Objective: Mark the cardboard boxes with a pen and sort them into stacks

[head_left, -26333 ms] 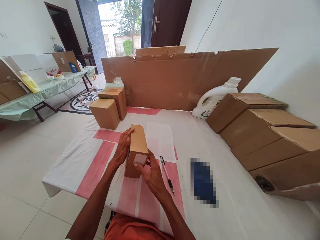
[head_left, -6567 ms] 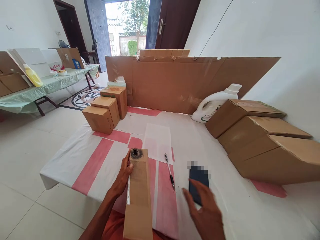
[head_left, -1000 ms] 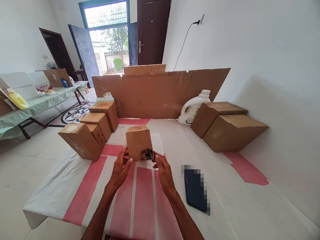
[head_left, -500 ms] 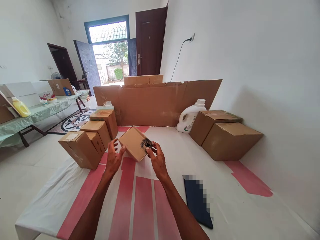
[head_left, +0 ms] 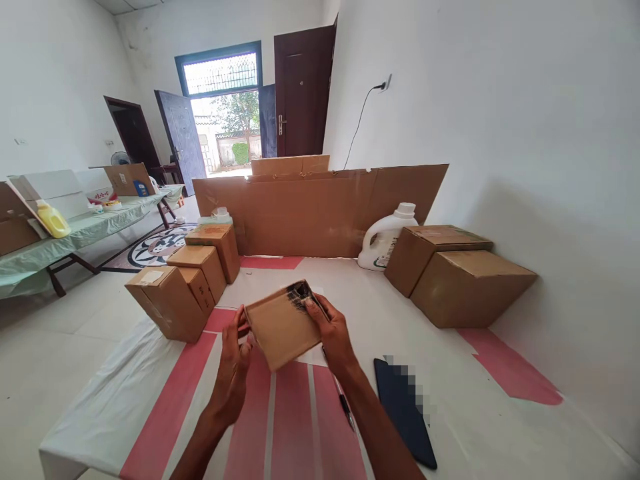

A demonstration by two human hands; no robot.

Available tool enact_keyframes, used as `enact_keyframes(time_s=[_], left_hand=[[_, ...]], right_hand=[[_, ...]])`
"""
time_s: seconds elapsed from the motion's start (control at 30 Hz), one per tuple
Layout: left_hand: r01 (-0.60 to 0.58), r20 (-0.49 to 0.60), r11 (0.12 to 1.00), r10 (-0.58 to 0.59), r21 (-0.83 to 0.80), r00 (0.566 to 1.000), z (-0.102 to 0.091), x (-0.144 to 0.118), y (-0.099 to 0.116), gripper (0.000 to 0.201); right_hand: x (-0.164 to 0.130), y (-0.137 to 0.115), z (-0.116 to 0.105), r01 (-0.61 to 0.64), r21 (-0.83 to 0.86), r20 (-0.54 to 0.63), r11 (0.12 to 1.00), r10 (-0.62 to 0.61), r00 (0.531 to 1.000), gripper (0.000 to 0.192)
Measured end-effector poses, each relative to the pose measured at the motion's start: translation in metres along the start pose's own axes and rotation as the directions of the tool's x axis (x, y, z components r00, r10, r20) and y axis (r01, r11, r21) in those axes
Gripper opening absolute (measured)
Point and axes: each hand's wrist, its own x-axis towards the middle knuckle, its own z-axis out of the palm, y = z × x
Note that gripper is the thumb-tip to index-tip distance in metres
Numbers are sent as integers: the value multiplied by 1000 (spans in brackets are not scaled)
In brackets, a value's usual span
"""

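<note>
A small brown cardboard box (head_left: pixel 283 327) is held tilted above the table, a black smudged patch and a dark hole at its upper right corner. My right hand (head_left: pixel 337 337) grips that corner, thumb on the front face and fingers behind the side. Along the box's left edge is my left hand (head_left: pixel 234 360), its fingertips at or against the cardboard and its thumb apart; whether it bears any weight I cannot tell. Beside my right wrist lies a black pen (head_left: pixel 346 410), partly hidden by the arm.
Several cardboard boxes (head_left: pixel 163 303) line the table's left side. Two larger boxes (head_left: pixel 475 293) and a white jug (head_left: pixel 373 253) stand at the right. A cardboard panel (head_left: pixel 300 213) closes off the back. Near the front right lies a dark blue flat object (head_left: pixel 407 413), partly pixelated.
The box has come closer and lower and has turned, bringing its black corner to the top. Both hands moved with it. The pen has come into view by my right wrist.
</note>
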Motion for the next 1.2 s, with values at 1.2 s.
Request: enact_keyframes(time_s=[1.2], left_hand=[[104, -11, 988, -104, 118, 995, 5, -64, 68, 39]], right_hand=[[-101, -46, -20, -19, -491, -127, 871, -50, 991, 33]])
